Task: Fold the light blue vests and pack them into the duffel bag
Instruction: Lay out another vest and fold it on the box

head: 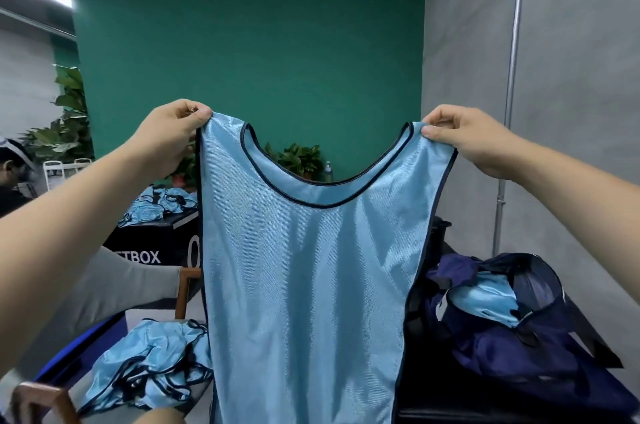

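Light blue vest [304,285] of shiny mesh fabric with dark piping is being held up in front of the camera, spread flat and hanging straight down.

Grip, left to right: the left shoulder strap is being pinched by the left hand [173,136], thumb against curled fingers. The right strap is being pinched in the same way by the right hand [464,139]. Judgement: this two-point hold at the strap tips is being used so that the fabric drops smooth and square before a first fold. No fold is showing yet.

Counts, left to right:
- One black box with white lettering [138,250] is being used as a rest for a loose heap of light blue vests [156,205]. The number in it cannot be told.
- One crumpled second heap [152,364] is lying low at left, just beside the held vest's lower edge. It is too tangled to be counted.
- One vest is being held, by two hands.
- One navy blue fabric duffel bag [554,354] is standing open at right, just beside the hanging vest. One light blue packed piece [485,302] is showing in its mouth; anything beneath is hidden.

Judgement: the bag is being kept open on the right-hand side so that folded pieces can be dropped in with little reach. Most of the packing is being judged as not yet done.
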`<state>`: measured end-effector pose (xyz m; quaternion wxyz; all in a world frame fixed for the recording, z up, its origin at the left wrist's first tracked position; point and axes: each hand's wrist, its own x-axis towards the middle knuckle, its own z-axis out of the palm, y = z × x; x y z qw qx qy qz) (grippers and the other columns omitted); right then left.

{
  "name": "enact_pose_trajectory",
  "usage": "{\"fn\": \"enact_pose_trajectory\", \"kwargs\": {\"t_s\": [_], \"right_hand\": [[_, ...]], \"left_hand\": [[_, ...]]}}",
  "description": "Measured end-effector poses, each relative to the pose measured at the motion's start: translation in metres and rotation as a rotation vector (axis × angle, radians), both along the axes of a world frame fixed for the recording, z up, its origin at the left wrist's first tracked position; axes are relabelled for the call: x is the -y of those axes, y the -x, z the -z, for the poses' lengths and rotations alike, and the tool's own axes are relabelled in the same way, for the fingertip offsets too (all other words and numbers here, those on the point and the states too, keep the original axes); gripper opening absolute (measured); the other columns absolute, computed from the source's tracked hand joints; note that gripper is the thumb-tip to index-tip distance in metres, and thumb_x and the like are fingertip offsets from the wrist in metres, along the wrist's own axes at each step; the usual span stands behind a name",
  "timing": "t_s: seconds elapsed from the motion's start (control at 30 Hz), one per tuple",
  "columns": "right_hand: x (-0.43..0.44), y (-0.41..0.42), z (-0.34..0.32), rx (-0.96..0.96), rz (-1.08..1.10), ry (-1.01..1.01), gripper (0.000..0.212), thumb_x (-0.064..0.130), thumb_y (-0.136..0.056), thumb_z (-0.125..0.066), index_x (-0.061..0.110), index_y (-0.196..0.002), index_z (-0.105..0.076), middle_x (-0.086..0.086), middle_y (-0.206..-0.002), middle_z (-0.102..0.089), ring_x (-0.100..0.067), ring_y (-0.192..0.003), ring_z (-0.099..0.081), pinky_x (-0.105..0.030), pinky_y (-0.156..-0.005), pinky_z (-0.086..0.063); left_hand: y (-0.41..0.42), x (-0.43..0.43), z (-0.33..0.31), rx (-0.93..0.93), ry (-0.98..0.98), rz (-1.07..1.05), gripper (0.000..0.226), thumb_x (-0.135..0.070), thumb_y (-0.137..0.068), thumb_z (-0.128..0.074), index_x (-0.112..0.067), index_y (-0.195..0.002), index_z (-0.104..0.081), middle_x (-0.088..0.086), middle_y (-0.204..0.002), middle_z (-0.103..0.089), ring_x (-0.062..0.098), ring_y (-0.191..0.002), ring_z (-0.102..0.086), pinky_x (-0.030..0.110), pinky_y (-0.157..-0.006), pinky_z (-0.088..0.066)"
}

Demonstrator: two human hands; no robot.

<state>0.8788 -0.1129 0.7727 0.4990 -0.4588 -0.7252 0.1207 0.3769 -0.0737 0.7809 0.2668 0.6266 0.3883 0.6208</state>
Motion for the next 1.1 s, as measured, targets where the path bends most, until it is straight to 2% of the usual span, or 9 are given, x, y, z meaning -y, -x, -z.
{"fn": "enact_pose_trajectory", "kwargs": {"t_s": [0.13, 0.2, 0.33, 0.47, 0.6, 0.77, 0.83, 1.0, 1.1], "right_hand": [[-0.026, 0.006, 0.021, 0.059, 0.087, 0.038, 0.007, 0.032, -0.099, -0.075, 0.026, -0.097, -0.076, -0.003, -0.103, -0.078, -0.016, -0.093, -0.069, -0.044, -0.101, -0.054], [-0.044, 0.01, 0.038, 0.102, 0.127, 0.057, 0.006, 0.032, -0.097, -0.076, 0.028, -0.094, -0.076, 0.0, -0.099, -0.078, -0.017, -0.09, -0.069, -0.042, -0.095, -0.055], [-0.091, 0.017, 0.071, 0.168, 0.195, 0.073, 0.002, 0.032, -0.095, -0.075, 0.031, -0.094, -0.074, 0.001, -0.093, -0.077, -0.031, -0.096, -0.072, -0.049, -0.091, -0.058], [-0.142, 0.019, 0.098, 0.269, 0.257, 0.093, 0.007, 0.028, -0.097, -0.075, 0.027, -0.103, -0.072, 0.005, -0.091, -0.069, -0.024, -0.093, -0.067, -0.042, -0.086, -0.055], [-0.194, 0.019, 0.126, 0.334, 0.303, 0.144, 0.009, 0.026, -0.095, -0.075, 0.028, -0.102, -0.07, 0.007, -0.087, -0.066, -0.02, -0.088, -0.061, -0.034, -0.079, -0.049], [-0.26, 0.023, 0.167, 0.381, 0.3, 0.255, 0.013, 0.024, -0.095, -0.078, 0.024, -0.104, -0.07, 0.0, -0.1, -0.071, -0.02, -0.089, -0.065, -0.029, -0.072, -0.046], [-0.283, 0.027, 0.186, 0.416, 0.296, 0.302, 0.014, 0.025, -0.095, -0.079, 0.023, -0.106, -0.07, 0.001, -0.098, -0.069, -0.018, -0.087, -0.064, -0.028, -0.07, -0.045], [-0.334, 0.033, 0.236, 0.543, 0.272, 0.453, 0.011, 0.026, -0.094, -0.08, 0.03, -0.098, -0.07, 0.001, -0.104, -0.07, -0.024, -0.097, -0.069, -0.037, -0.082, -0.057], [-0.36, 0.035, 0.263, 0.582, 0.286, 0.483, 0.006, 0.023, -0.095, -0.077, 0.023, -0.1, -0.074, 0.002, -0.102, -0.07, -0.016, -0.088, -0.065, -0.026, -0.066, -0.05]], "left_hand": [[-0.017, -0.03, 0.039, -0.014, 0.058, -0.103, 0.013, -0.037, -0.107, -0.063, -0.026, -0.101, -0.066, -0.003, -0.085, -0.06, 0.014, -0.062, -0.05, 0.025, -0.053, -0.043], [-0.021, -0.056, 0.065, -0.051, 0.042, -0.163, 0.014, -0.038, -0.107, -0.062, -0.026, -0.099, -0.064, -0.002, -0.089, -0.062, 0.014, -0.068, -0.053, 0.029, -0.058, -0.041], [-0.028, -0.108, 0.117, -0.126, 0.07, -0.271, 0.019, -0.043, -0.107, -0.057, -0.025, -0.101, -0.061, -0.002, -0.092, -0.062, 0.018, -0.081, -0.053, 0.036, -0.07, -0.04], [-0.032, -0.158, 0.16, -0.177, 0.137, -0.316, 0.021, -0.04, -0.109, -0.053, -0.02, -0.109, -0.061, -0.001, -0.1, -0.061, 0.018, -0.088, -0.054, 0.037, -0.074, -0.04], [-0.034, -0.207, 0.194, -0.21, 0.202, -0.319, 0.02, -0.038, -0.111, -0.052, -0.019, -0.109, -0.059, -0.003, -0.09, -0.056, 0.017, -0.08, -0.049, 0.035, -0.068, -0.036], [-0.034, -0.261, 0.241, -0.202, 0.308, -0.324, 0.016, -0.035, -0.109, -0.055, -0.022, -0.103, -0.062, -0.005, -0.092, -0.058, 0.016, -0.084, -0.052, 0.033, -0.072, -0.04], [-0.034, -0.281, 0.261, -0.213, 0.354, -0.312, 0.015, -0.033, -0.109, -0.057, -0.021, -0.102, -0.063, -0.004, -0.094, -0.061, 0.015, -0.084, -0.055, 0.032, -0.073, -0.043], [-0.035, -0.326, 0.316, -0.199, 0.478, -0.285, 0.013, -0.023, -0.106, -0.055, -0.02, -0.095, -0.06, -0.003, -0.086, -0.058, 0.015, -0.074, -0.05, 0.031, -0.066, -0.039], [-0.037, -0.352, 0.35, -0.18, 0.553, -0.289, 0.01, -0.021, -0.106, -0.057, -0.017, -0.098, -0.059, -0.002, -0.084, -0.056, 0.014, -0.072, -0.049, 0.029, -0.065, -0.039]]}}
